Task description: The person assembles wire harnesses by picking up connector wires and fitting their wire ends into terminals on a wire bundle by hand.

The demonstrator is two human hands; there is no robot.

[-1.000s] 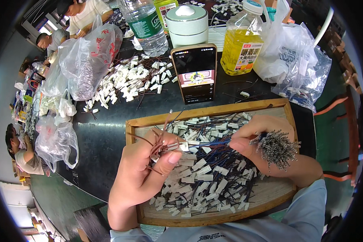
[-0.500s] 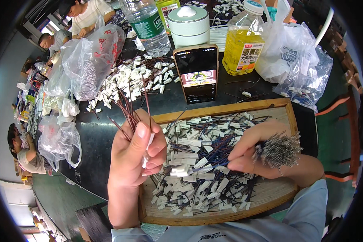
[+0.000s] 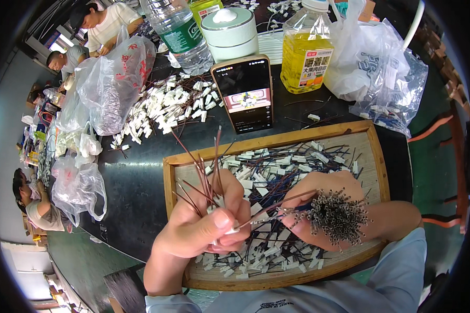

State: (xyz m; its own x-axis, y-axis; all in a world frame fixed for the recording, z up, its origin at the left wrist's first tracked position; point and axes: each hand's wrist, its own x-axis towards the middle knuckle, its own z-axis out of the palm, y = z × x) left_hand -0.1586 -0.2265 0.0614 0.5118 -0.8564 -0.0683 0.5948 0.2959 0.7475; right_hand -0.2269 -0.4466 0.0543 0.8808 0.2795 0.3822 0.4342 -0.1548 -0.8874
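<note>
My left hand [image 3: 201, 227] is closed around a few white plastic connectors [image 3: 218, 202], their brown wires [image 3: 202, 175] fanning upward past the fingers. My right hand [image 3: 324, 182] grips a thick bundle of wires [image 3: 339, 216], whose many small metal terminal ends face me. Thin wires run between the right fingertips and the connector end at my left thumb; whether a terminal sits inside the connector is too small to tell. Both hands are above a wooden tray [image 3: 379, 167] with a heap of white connectors on brown and dark blue wires [image 3: 292, 255].
Behind the tray a phone [image 3: 244, 96] stands upright, its screen lit. Around it are a clear bottle [image 3: 183, 39], a pale green canister [image 3: 230, 34], a yellow drink bottle [image 3: 305, 52], plastic bags [image 3: 371, 57] and another connector pile [image 3: 164, 104]. Several people [image 3: 107, 26] sit at the left.
My left hand has come down and right, turning its connectors toward the right hand. My right hand has moved slightly, and its fingertips now meet wires close to the left hand. The view has shifted a little.
</note>
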